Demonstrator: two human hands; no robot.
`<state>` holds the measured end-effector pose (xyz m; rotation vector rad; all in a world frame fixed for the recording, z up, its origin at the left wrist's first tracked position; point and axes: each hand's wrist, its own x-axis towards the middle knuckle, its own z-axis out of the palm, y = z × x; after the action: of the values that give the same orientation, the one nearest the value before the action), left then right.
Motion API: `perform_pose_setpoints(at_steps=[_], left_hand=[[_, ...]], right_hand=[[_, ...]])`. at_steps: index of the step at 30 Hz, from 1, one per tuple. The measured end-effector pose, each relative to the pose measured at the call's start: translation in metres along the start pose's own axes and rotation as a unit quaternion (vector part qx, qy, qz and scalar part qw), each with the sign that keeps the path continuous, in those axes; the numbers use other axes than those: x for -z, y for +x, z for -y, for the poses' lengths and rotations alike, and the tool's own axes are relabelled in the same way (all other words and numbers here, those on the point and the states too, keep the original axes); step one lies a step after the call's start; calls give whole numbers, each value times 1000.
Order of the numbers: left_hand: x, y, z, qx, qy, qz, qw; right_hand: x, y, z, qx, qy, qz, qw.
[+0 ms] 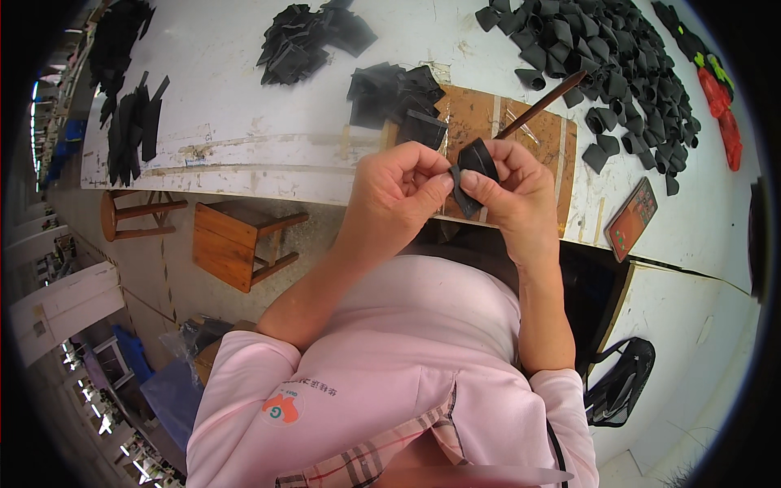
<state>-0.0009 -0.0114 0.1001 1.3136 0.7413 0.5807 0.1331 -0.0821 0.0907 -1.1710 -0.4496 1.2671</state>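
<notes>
Between my two hands is a small black piece of sheet material, folded over, held above the table's front edge. My left hand pinches its left edge with thumb and fingertips. My right hand is closed on its right side, the thumb pressed on the front. Beneath them lies a brown board with tape strips. A dark brown stick slants away behind my right hand; its near end is hidden there. Flat black pieces lie in a loose stack at the board's left corner.
A large heap of curled black pieces covers the far right. More flat pieces lie at the back, with dark strips far left. A phone rests right of the board. Wooden stools stand left on the floor.
</notes>
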Motion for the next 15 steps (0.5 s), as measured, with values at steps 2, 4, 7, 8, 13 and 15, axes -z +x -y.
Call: perform_pose_setpoints(at_steps=[2, 4, 7, 8, 13, 15], left_hand=[[0, 0, 6, -7, 21, -22, 1000], [-2, 0, 10, -88, 118, -75, 986], [-11, 1, 8, -154, 109, -83, 979], [-14, 0, 8, -156, 108, -81, 978], [-21, 1, 19, -309, 301, -181, 884], [-23, 1, 16, -307, 305, -203, 879]], right_hand=[[-4, -1, -2, 227, -390, -128, 883], [-5, -6, 4, 305, -415, -119, 849], [-7, -9, 2, 362, -391, -80, 843], [-5, -7, -3, 356, -387, -63, 848], [-11, -8, -3, 403, -535, -73, 739], [-12, -6, -9, 417, -558, -83, 713]])
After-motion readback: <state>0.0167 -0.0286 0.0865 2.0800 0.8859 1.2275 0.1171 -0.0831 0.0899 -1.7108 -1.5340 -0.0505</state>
